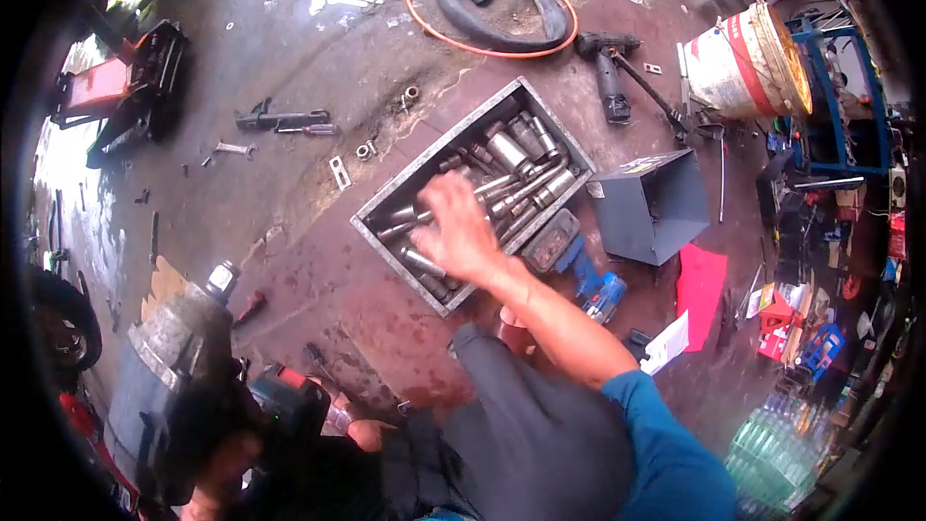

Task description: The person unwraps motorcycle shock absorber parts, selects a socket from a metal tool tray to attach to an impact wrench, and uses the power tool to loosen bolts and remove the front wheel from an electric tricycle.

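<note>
At the lower left, my left hand, mostly in shadow, is closed round the handle of a large cordless impact wrench. A shiny socket sits on the wrench's nose, pointing up and away. My right hand reaches over a grey metal tray, its fingers slightly blurred but apart, with nothing visible in them. Under and beside that hand lie several metal sockets and extension bars in the tray. My palm hides part of the tray's contents.
Right of the tray are an open grey box, a blue tool and a red sheet. Beyond are a black power tool, a coiled hose and a paint bucket. A jack stands at left.
</note>
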`<action>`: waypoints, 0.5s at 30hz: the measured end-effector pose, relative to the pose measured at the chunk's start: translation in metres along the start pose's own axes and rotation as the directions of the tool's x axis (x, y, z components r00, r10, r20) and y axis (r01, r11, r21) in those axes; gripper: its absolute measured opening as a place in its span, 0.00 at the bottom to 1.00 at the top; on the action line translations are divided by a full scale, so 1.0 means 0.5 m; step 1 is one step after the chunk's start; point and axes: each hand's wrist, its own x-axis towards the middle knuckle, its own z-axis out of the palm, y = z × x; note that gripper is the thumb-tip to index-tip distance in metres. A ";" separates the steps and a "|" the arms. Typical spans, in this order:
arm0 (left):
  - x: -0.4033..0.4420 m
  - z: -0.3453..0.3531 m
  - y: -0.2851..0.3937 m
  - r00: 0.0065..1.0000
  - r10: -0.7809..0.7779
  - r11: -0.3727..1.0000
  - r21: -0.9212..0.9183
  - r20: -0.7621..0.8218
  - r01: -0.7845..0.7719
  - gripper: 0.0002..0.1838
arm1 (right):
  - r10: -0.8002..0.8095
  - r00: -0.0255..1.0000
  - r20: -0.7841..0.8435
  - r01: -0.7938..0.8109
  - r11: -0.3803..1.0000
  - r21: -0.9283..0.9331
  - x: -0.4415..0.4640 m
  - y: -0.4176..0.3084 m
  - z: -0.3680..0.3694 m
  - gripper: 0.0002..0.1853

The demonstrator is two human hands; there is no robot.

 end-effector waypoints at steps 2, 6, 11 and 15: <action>-0.001 0.001 0.004 1.000 -0.009 1.000 0.016 -0.020 0.010 0.40 | -0.024 0.980 0.199 -0.039 0.951 0.307 -0.015 -0.045 -0.038 0.26; -0.005 0.010 0.022 0.984 -0.141 0.985 0.088 -0.111 0.151 0.41 | 0.238 0.971 -0.018 -0.238 0.963 -0.124 0.023 0.050 -0.086 0.31; -0.007 0.000 0.007 0.987 -0.116 0.989 0.077 -0.106 0.125 0.41 | 0.401 0.884 -0.240 -0.465 0.707 -0.533 0.080 0.187 -0.082 0.39; -0.009 0.005 -0.001 0.981 -0.039 0.991 0.122 -0.190 0.063 0.40 | 0.585 0.808 -0.074 -0.546 0.695 -0.467 0.111 0.159 -0.145 0.41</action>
